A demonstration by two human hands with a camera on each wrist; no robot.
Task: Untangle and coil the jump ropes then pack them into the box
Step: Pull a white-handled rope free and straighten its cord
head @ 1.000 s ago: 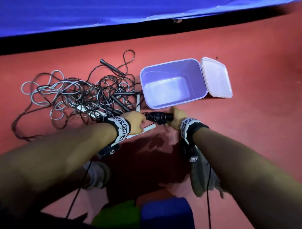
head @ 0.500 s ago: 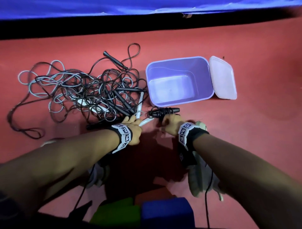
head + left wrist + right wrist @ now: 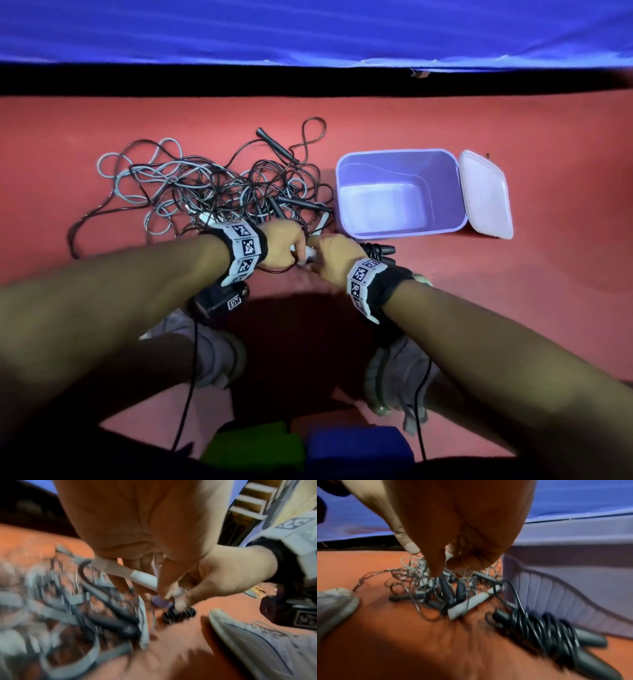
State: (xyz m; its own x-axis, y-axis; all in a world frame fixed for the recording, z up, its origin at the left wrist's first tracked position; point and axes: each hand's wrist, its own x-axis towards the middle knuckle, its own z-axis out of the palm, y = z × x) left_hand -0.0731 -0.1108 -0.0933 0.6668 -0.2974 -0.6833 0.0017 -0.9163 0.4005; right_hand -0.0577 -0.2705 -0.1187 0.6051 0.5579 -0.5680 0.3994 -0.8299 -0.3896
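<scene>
risk 1: you've got a white handle (image 3: pixel 144 578) whose cord runs back into the tangle (image 3: pixel 212 192), just left of and beyond your left hand (image 3: pixel 282 245). Pull hard and, imo, loops cinch into knots instead of slipping free.
risk 2: dark & grey cords are interlaced w/ several handles. A yank likely drags the whole pile toward you, not one rope.
risk 3: coiled black rope (image 3: pixel 544 627) lies loose on the floor (image 3: pixel 513 308), just right of your right hand (image 3: pixel 337 255), not in the box yet. A dragged cord or a wrist sweep could snag it & undo the wraps.
risk 4: box (image 3: pixel 445 192) sits just beyond your right hand, open and empty, lid (image 3: pixel 486 195) resting against its far right side. Probably light, so a caught cord may shove or tip it.
left hand: fingers curled round the white handle, per left wrist view. Not wide open.
right hand: fingers bunched and curled, pinching the same handle's end, hands touching each other. Right wrist view is blurred; a bit of white shows betw. the fingers, can't see more.
second white handle (image 3: pixel 469 605): on the floor below your right hand, betw. tangle & coiled rope, cords over it.
task stage: looks like one rope coiled, none boxed; rest is knotted up.
</scene>
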